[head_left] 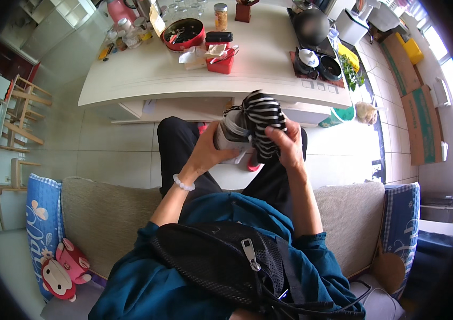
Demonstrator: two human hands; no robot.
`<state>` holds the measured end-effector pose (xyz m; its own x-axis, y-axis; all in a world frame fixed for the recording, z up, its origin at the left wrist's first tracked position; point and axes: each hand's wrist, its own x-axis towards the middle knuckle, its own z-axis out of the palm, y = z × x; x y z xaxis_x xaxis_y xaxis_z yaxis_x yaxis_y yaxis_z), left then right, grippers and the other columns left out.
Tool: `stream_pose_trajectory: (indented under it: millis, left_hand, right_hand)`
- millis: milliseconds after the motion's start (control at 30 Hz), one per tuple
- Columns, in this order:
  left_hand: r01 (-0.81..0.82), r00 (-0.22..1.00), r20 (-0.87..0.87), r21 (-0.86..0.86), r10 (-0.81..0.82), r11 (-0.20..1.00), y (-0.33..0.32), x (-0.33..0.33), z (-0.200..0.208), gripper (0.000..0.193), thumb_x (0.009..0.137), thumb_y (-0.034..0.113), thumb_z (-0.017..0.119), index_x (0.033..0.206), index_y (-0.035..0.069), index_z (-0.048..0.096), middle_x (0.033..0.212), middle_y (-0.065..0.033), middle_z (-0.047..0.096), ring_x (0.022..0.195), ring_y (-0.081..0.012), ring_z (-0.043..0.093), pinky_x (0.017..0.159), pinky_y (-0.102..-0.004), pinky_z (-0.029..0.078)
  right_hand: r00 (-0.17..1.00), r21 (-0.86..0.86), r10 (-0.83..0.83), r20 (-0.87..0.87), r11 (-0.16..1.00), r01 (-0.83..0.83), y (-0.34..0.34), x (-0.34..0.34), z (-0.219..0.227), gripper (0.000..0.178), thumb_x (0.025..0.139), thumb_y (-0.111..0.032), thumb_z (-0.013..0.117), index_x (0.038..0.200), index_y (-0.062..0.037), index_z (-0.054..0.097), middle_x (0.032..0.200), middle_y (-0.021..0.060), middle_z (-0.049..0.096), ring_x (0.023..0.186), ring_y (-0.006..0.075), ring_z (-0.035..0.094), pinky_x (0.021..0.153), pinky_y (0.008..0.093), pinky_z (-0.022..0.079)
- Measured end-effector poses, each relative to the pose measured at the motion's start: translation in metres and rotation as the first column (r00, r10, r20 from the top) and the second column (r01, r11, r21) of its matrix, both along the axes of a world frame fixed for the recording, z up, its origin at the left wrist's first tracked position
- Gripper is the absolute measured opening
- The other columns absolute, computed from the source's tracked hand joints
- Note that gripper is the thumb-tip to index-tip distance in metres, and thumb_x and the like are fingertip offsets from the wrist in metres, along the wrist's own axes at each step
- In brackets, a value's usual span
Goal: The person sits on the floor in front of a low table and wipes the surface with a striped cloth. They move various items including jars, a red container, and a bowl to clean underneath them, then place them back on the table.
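Observation:
Between my knees, above the floor, I hold a roundish container (231, 140) with clear and whitish parts. My left hand (206, 152) is wrapped round its left side, a pale bead bracelet on the wrist. A black-and-white striped cloth (263, 114) is bunched against the container's right and upper side. My right hand (289, 145) pinches this cloth from the right, its thumb lying across the stripes. The cloth hides part of the container, so I cannot tell its exact kind or whether the cloth is fixed to it.
Ahead stands a pale table (135, 69) with a red round tin (197, 41), a red box (221, 65) with tissues, a jar (220, 17) and a teapot (307, 57). A green bin (338, 116) stands at its right. A plush toy (66, 272) lies on the sofa (109, 213).

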<state>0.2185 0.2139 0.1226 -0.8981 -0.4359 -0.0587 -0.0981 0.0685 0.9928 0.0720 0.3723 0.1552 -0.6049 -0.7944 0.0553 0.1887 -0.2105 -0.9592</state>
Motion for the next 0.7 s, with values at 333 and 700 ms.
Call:
stream_pose_trajectory:
  millis: [333, 700]
  left_hand:
    - [0.252, 0.967, -0.015, 0.188, -0.254, 0.949, -0.009, 0.013, 0.006, 0.061, 0.057, 0.017, 0.081, 0.111, -0.001, 0.060, 0.099, -0.0081, 0.065, 0.092, -0.0150, 0.059, 0.083, -0.0296, 0.047]
    - [0.104, 0.992, 0.111, -0.414, -0.063, 0.904, 0.014, 0.003, 0.025, 0.061, 0.057, 0.017, 0.080, 0.109, -0.001, 0.054, 0.087, -0.0191, 0.066, 0.085, -0.0320, 0.068, 0.075, -0.0366, 0.054]
  right_hand:
    - [0.447, 0.195, 0.269, -0.854, 0.959, -0.204, -0.022, 0.005, 0.014, 0.055, 0.081, -0.037, 0.064, 0.126, -0.0072, 0.055, 0.129, 0.0183, 0.050, 0.113, 0.0398, 0.054, 0.095, 0.0456, 0.047]
    - [0.448, 0.416, 0.315, -0.836, 0.897, 0.146, -0.029, 0.023, 0.004, 0.034, 0.084, -0.028, 0.060, 0.106, -0.0031, 0.059, 0.101, 0.0188, 0.059, 0.092, 0.0400, 0.060, 0.071, 0.0477, 0.052]
